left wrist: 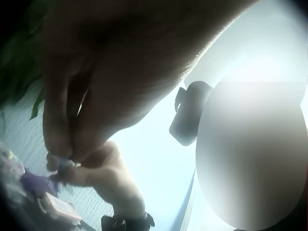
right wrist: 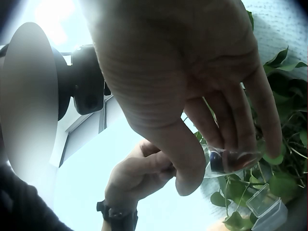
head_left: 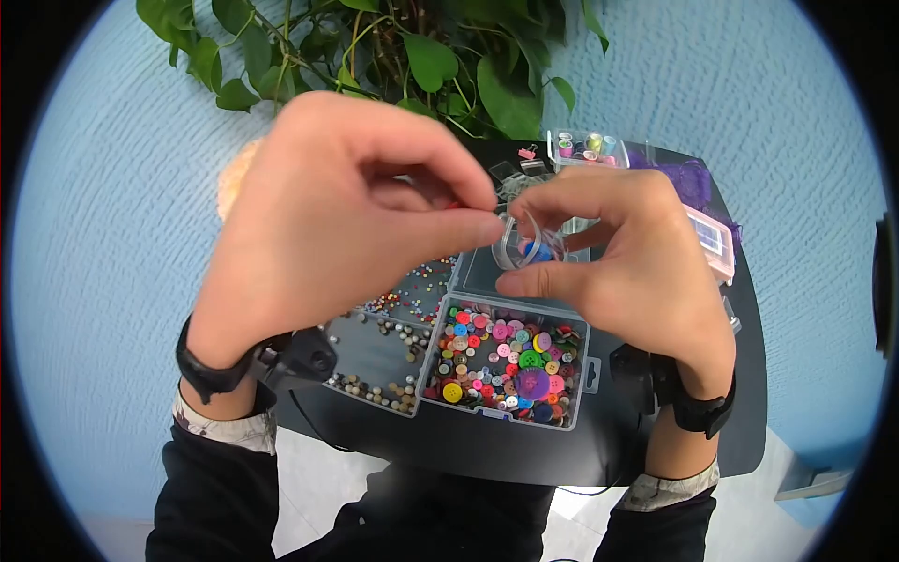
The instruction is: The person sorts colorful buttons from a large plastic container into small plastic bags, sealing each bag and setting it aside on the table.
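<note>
My right hand [head_left: 637,253] grips a small clear round container [head_left: 506,245] between thumb and fingers. Inside the container shows a blue piece [head_left: 537,250]; the right wrist view also shows a dark blue piece [right wrist: 217,161] behind the clear plastic. My left hand [head_left: 328,215] is raised over the boxes, thumb and forefinger pinched together right at the container's rim. A bit of something red [head_left: 455,204] peeks out between its fingers; I cannot tell its kind. Below lies an open clear box of mixed buttons [head_left: 506,361].
Beside the buttons, a divided box holds small coloured beads [head_left: 417,290] and pearly beads [head_left: 375,386]. Behind are a box of thread spools [head_left: 590,145], purple mesh [head_left: 688,183] and a pink-edged case [head_left: 714,242]. A leafy plant [head_left: 431,61] overhangs the black table [head_left: 487,454].
</note>
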### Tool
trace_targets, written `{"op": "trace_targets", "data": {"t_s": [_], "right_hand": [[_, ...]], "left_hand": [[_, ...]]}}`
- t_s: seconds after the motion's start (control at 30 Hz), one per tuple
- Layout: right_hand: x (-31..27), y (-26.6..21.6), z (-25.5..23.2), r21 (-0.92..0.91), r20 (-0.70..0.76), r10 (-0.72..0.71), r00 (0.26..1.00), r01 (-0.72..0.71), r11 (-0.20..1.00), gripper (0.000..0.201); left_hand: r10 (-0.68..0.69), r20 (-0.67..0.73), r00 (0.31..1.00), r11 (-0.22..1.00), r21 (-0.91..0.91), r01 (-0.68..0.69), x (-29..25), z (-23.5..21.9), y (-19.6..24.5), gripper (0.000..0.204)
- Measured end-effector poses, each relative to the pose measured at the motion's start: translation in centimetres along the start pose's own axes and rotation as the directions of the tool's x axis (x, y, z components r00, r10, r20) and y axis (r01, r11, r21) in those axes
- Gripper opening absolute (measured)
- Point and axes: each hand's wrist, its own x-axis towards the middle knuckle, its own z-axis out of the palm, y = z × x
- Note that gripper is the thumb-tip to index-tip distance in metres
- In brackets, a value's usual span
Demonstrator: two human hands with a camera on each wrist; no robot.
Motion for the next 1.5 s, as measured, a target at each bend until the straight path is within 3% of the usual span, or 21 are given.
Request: {"op": "trace_targets", "data": {"t_s": [0.07,0.13,0.17,0.3,0.4,0.47,0.5,0.57,0.7,0.77,0.9,0.97,1.1,1.17,1.27,1.3,1.37,1.5], "right_hand": [[-0.1,0.0,-0.1,0.037,0.048,-0.004,0.999,0.002,0.999,0.041],[-0.2,0.2,0.1,0.058,0.046,-0.023,0.999,0.020,0.998,0.042],[-0.2,0.2,0.1,0.080,0.044,-0.035,0.998,0.031,0.996,0.042],[-0.3,0.2,0.3,0.112,0.006,-0.082,0.997,0.081,0.990,0.043],[-0.1,0.2,0.6,0.107,0.000,-0.088,0.996,0.088,0.990,0.044],[-0.1,0.1,0.4,0.081,0.013,-0.055,0.998,0.054,0.995,0.042],[-0.1,0.1,0.4,0.080,0.013,-0.056,0.998,0.055,0.995,0.042],[-0.2,0.0,0.3,0.081,-0.027,-0.071,0.997,0.073,0.994,0.040],[-0.2,0.0,0.6,0.067,-0.064,-0.094,0.994,0.098,0.993,0.038],[-0.2,0.0,0.9,0.106,-0.078,-0.122,0.989,0.130,0.986,0.040],[0.1,0.7,0.6,-0.017,-0.101,-0.208,0.973,0.208,0.978,0.041],[0.3,0.8,0.6,-0.047,-0.148,-0.225,0.963,0.220,0.974,0.041],[0.5,0.8,0.6,-0.059,-0.189,-0.248,0.950,0.241,0.969,0.038],[0.4,0.7,0.9,-0.015,-0.225,-0.235,0.946,0.238,0.971,0.036],[0.4,0.6,1.0,-0.024,-0.220,-0.254,0.942,0.255,0.967,0.035],[0.5,0.6,1.0,-0.024,-0.220,-0.254,0.942,0.255,0.967,0.035],[0.5,0.8,1.3,0.011,-0.225,-0.284,0.932,0.294,0.956,0.034],[0.4,0.5,1.7,-0.010,-0.216,-0.303,0.928,0.308,0.951,0.034]], "left_hand": [[0.002,-0.016,1.000,1.000,0.029,-0.002,0.4,0.7,0.1,0.015],[0.130,0.037,0.991,0.991,0.024,-0.131,0.6,1.6,-0.3,0.017],[-0.009,0.050,0.999,0.999,0.038,0.007,0.4,1.3,0.7,0.018],[0.035,-0.021,0.999,0.991,-0.132,-0.038,0.3,1.5,-0.6,0.019],[0.121,-0.026,0.992,0.986,-0.111,-0.123,0.0,1.3,-0.9,0.019],[0.250,-0.065,0.966,0.968,0.045,-0.247,-0.2,1.3,-0.8,0.017],[0.251,-0.065,0.966,0.968,0.045,-0.248,-0.2,1.2,-0.7,0.017],[-0.041,-0.021,0.999,0.999,0.035,0.042,-0.2,1.1,-0.2,0.017],[-0.175,0.061,0.983,0.981,-0.076,0.179,0.3,1.0,-0.2,0.018],[-0.090,0.079,0.993,0.981,-0.162,0.102,0.5,1.4,-1.2,0.019],[-0.067,0.041,0.997,0.991,-0.114,0.072,1.3,2.4,-0.9,0.021],[0.007,-0.034,0.999,0.997,-0.072,-0.010,1.3,2.7,-0.7,0.015],[-0.038,-0.050,0.998,0.999,-0.002,0.038,0.9,2.8,-0.4,0.011],[0.263,-0.055,0.963,0.956,0.148,-0.253,0.4,2.4,-1.4,0.013],[0.334,0.022,0.942,0.928,0.167,-0.333,0.2,1.8,-1.7,0.016],[0.333,0.022,0.943,0.928,0.168,-0.332,0.2,1.7,-1.7,0.016],[0.246,0.047,0.968,0.969,-0.010,-0.246,-0.1,1.6,-1.6,0.015],[0.123,0.130,0.984,0.992,-0.044,-0.119,-0.2,1.0,-1.4,0.015]]}}
